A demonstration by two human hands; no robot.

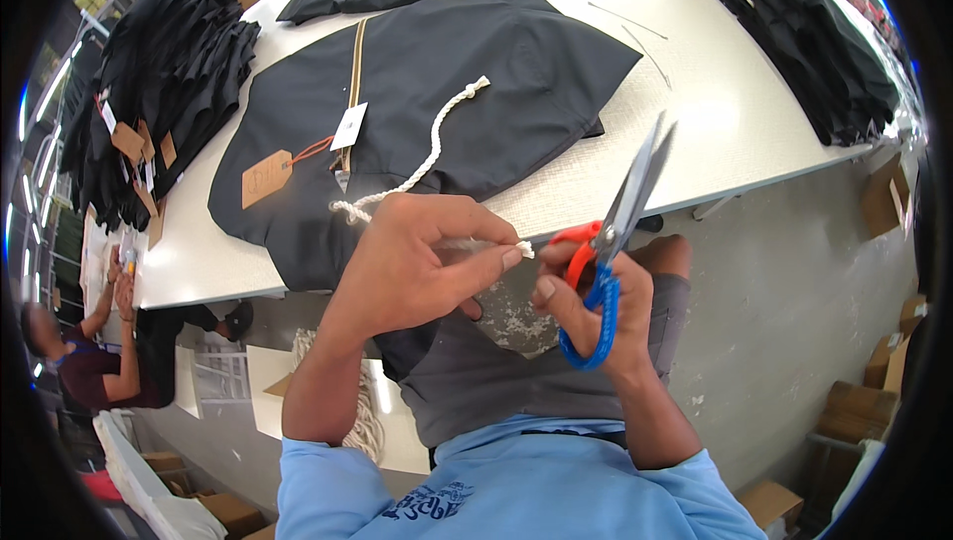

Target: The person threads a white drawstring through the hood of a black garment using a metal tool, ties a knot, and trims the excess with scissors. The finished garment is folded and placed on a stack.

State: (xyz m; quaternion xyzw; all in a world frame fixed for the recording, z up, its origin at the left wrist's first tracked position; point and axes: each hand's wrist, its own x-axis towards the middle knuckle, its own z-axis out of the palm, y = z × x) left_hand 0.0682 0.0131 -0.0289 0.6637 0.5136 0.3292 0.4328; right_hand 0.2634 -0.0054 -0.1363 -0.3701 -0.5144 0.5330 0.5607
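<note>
My left hand (pixel 428 264) pinches the frayed end of a white twisted cord (pixel 435 149) between thumb and forefinger. The cord's other end, knotted near its tip, lies over a dark garment (pixel 476 71) on the table. My right hand (pixel 595 302) holds scissors (pixel 622 205) with red and blue handles; their blades point up and away, nearly together. A brown cardboard tag (pixel 266 179) and a white tag (pixel 348 126) hang by the garment's zip, the brown one on an orange string.
The pale table (pixel 715 108) bears stacked dark garments at left (pixel 171 56) and right (pixel 811 49), and thin drawstring-like strands (pixel 629 20). Coiled cord (pixel 365 421) sits in a box below left. Another person (pixel 104 361) is at the far left. Cardboard boxes (pixel 856 410) stand at lower right.
</note>
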